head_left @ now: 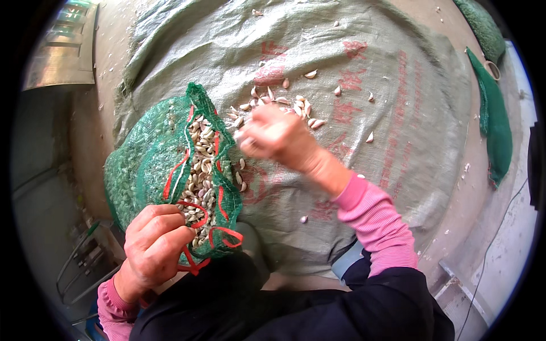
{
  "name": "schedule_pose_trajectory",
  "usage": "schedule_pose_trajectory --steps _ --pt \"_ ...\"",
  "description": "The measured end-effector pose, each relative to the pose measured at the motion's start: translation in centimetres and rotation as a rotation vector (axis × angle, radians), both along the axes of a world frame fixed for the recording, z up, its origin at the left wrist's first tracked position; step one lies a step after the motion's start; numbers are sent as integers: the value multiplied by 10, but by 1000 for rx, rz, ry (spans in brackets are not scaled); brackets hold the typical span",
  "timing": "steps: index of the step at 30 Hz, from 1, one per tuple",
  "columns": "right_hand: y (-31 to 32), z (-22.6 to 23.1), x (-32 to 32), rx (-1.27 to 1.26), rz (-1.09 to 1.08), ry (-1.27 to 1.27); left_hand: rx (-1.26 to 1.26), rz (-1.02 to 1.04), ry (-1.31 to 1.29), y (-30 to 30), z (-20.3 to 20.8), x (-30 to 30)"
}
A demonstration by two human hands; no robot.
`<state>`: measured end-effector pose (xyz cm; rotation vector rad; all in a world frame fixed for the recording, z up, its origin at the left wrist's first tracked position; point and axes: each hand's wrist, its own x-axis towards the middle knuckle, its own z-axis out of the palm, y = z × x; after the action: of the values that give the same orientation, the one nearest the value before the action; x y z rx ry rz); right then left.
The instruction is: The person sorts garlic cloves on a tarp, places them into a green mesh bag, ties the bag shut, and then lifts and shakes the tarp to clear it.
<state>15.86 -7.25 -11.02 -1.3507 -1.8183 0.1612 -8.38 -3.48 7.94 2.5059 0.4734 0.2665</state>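
A green mesh bag [148, 148] leans at the left, its mouth, threaded with red ribbon, gaping toward the right. Garlic cloves [202, 170] fill it up to the mouth. My left hand [156, 244] is closed on the near rim of the bag, by the loops of red ribbon [227, 236]. Just right of the bag's mouth is my right hand [278, 136], blurred by motion, its fingers curled in; whatever they hold is hidden. Loose garlic cloves [298, 105] lie in a small heap beyond and beside this hand, with several more scattered further right.
A large woven plastic sheet [387, 113] with red print covers the floor. At the far right lie a flat green mesh bag [495, 125] and a fuller one [483, 28]. A metal frame [82, 261] stands at the lower left. My legs are close to the sheet's near edge.
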Motion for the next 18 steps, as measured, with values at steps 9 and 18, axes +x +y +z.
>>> schedule_pose_trajectory --steps 9,18 --pt "1 25 -153 46 466 98 16 13 -40 -7 10 4" --pt "-54 -34 80 -257 -351 -348 9 54 -46 4 8 -7"
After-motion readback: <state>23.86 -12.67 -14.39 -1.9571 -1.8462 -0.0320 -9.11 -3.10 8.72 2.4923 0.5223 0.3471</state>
